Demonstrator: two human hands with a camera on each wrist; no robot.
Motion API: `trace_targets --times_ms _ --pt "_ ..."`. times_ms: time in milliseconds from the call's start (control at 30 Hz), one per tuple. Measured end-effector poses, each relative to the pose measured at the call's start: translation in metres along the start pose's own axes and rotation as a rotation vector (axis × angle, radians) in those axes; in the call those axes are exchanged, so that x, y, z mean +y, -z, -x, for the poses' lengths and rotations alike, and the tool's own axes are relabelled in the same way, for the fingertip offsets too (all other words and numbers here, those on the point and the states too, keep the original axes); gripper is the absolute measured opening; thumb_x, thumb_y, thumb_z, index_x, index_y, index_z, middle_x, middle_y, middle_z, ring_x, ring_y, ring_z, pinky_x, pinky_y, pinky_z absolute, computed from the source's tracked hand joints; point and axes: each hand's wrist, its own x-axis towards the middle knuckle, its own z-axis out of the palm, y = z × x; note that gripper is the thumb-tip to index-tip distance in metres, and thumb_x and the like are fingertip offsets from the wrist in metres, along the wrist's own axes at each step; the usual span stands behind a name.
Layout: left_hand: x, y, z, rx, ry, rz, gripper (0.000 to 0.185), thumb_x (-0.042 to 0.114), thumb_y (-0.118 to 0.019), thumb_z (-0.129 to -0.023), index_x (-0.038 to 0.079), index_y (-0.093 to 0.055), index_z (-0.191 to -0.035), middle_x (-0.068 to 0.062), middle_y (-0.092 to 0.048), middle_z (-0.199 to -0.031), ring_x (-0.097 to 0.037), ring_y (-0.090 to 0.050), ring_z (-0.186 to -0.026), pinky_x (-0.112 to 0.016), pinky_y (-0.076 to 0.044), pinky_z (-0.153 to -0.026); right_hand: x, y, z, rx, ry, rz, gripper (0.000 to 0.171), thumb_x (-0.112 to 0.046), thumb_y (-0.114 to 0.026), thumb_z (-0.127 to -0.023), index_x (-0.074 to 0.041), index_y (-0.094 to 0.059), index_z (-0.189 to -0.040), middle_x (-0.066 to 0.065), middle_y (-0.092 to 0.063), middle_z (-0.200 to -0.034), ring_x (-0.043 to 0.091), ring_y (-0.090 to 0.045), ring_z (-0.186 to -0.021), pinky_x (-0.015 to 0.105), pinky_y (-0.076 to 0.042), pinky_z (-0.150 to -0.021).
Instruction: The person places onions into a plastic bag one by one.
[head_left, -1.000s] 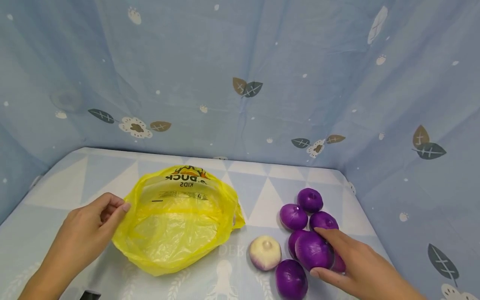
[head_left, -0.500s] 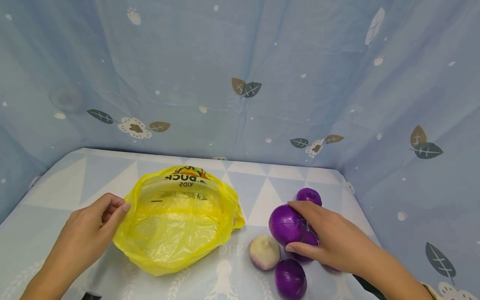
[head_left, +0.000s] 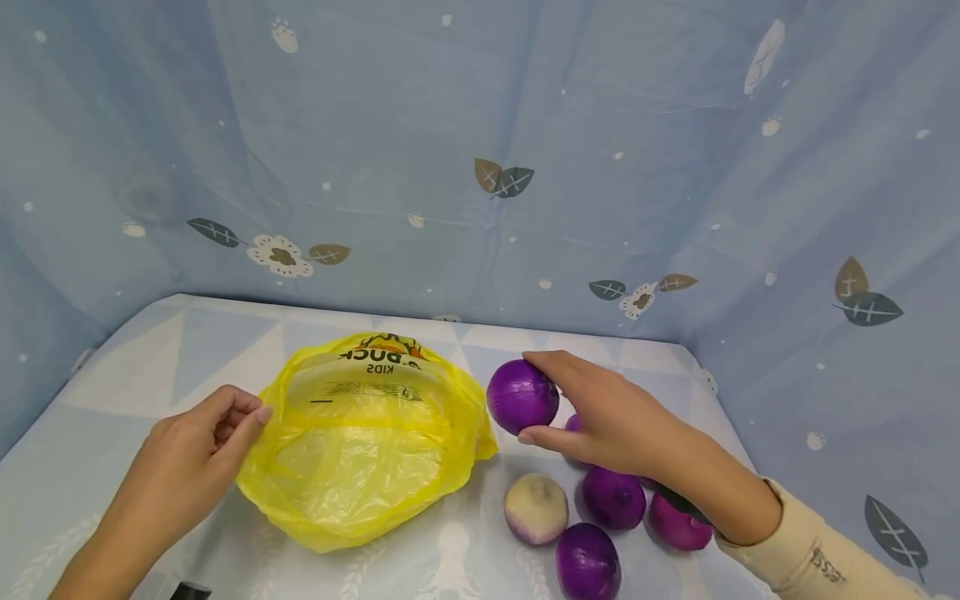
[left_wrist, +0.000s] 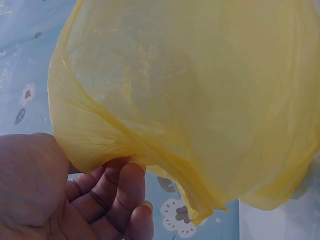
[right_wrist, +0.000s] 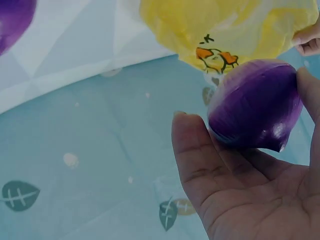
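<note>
Nearest me, three purple onions (head_left: 613, 498) and a pale onion (head_left: 536, 508) lie on the counter (head_left: 135, 350). My left hand (head_left: 183, 454) pinches the yellow bag (head_left: 360, 442)'s near-left rim. Farther right, my right hand (head_left: 600, 412) grips a purple onion (head_left: 522, 397), lifted just beside the bag's right edge.

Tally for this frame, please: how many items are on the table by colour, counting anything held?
Purple onions: 5 visible, one of them held in the right hand; the arm may hide more
White onion: 1
Yellow bag: 1
Total: 7 visible
</note>
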Motion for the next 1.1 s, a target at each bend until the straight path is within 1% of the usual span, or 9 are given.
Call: trace_targets --times_ms 200,400,533,600,667,767,867,967,1100 --pt "0.002 -0.002 0.000 0.000 -0.004 0.004 0.020 0.027 -0.063 -0.108 0.007 -0.066 -0.108 0.003 -0.064 -0.083 -0.014 -0.052 -0.067 -0.025 -0.044 -0.054 -0.005 -0.016 -0.028 -0.026 0.069 -0.024 0.085 -0.055 -0.076 -0.093 -0.009 -0.043 -0.156 0.005 -0.054 -0.152 0.021 -0.059 -0.131 0.041 -0.052 -0.104" --pt "0.003 -0.002 0.000 -0.012 -0.006 0.007 0.021 0.029 -0.062 -0.108 0.008 -0.067 -0.108 0.004 -0.065 -0.084 -0.014 -0.054 -0.068 -0.026 -0.044 -0.055 -0.018 -0.048 -0.058 -0.090 0.157 -0.033 0.079 -0.048 -0.076 -0.095 -0.011 -0.041 -0.155 0.003 -0.053 -0.148 0.015 -0.063 -0.118 0.033 -0.055 -0.098" --pt "0.004 -0.001 0.001 -0.024 0.007 0.007 0.022 0.030 -0.062 -0.108 0.009 -0.067 -0.108 0.004 -0.065 -0.085 -0.014 -0.054 -0.068 -0.026 -0.044 -0.054 -0.036 -0.068 -0.073 -0.167 0.203 0.013 0.081 -0.048 -0.074 -0.097 -0.010 -0.037 -0.157 0.005 -0.052 -0.150 0.017 -0.062 -0.123 0.033 -0.053 -0.101" --pt "0.004 -0.002 0.001 -0.016 -0.002 0.010 0.020 0.029 -0.062 -0.108 0.009 -0.067 -0.107 0.004 -0.065 -0.084 -0.012 -0.053 -0.066 -0.026 -0.044 -0.054 -0.047 -0.074 -0.080 -0.179 0.225 0.063 0.082 -0.050 -0.073 -0.097 -0.009 -0.037 -0.158 0.006 -0.051 -0.151 0.019 -0.061 -0.127 0.034 -0.053 -0.101" --pt "0.003 -0.001 0.002 -0.005 -0.009 0.010 0.019 0.029 -0.062 -0.108 0.011 -0.067 -0.106 0.005 -0.064 -0.083 -0.011 -0.052 -0.065 -0.026 -0.043 -0.054 -0.057 -0.078 -0.089 -0.176 0.250 0.120 0.082 -0.052 -0.072 -0.097 -0.009 -0.038 -0.158 0.007 -0.051 -0.151 0.020 -0.061 -0.127 0.034 -0.055 -0.098" --pt "0.002 -0.001 0.003 0.009 -0.018 0.013 0.018 0.029 -0.063 -0.107 0.012 -0.067 -0.105 0.006 -0.063 -0.081 -0.009 -0.050 -0.064 -0.026 -0.042 -0.055 -0.070 -0.080 -0.103 -0.148 0.284 0.204 0.079 -0.056 -0.071 -0.096 -0.011 -0.045 -0.154 0.005 -0.055 -0.147 0.019 -0.063 -0.121 0.032 -0.057 -0.092" --pt "0.001 0.001 0.003 0.022 -0.030 0.019 0.016 0.029 -0.064 -0.107 0.013 -0.066 -0.104 0.006 -0.062 -0.081 -0.008 -0.050 -0.064 -0.026 -0.042 -0.055 -0.080 -0.080 -0.118 -0.156 0.308 0.253 0.076 -0.060 -0.071 -0.094 -0.013 -0.049 -0.150 0.002 -0.058 -0.141 0.017 -0.062 -0.118 0.028 -0.055 -0.090" --pt "0.002 0.003 0.002 0.028 -0.051 0.027 0.014 0.027 -0.065 -0.106 0.013 -0.067 -0.103 0.007 -0.062 -0.080 -0.008 -0.050 -0.064 -0.026 -0.043 -0.056 -0.089 -0.080 -0.132 -0.200 0.325 0.267 0.075 -0.061 -0.070 -0.094 -0.013 -0.051 -0.148 0.002 -0.059 -0.138 0.016 -0.061 -0.119 0.026 -0.053 -0.093" --pt "0.001 0.006 0.000 -0.006 -0.063 0.025 0.012 0.026 -0.066 -0.106 0.014 -0.067 -0.103 0.007 -0.063 -0.082 -0.009 -0.052 -0.067 -0.025 -0.045 -0.057 -0.096 -0.083 -0.147 -0.268 0.350 0.274 0.072 -0.057 -0.072 -0.095 -0.014 -0.050 -0.148 0.001 -0.057 -0.139 0.016 -0.059 -0.121 0.025 -0.051 -0.098"
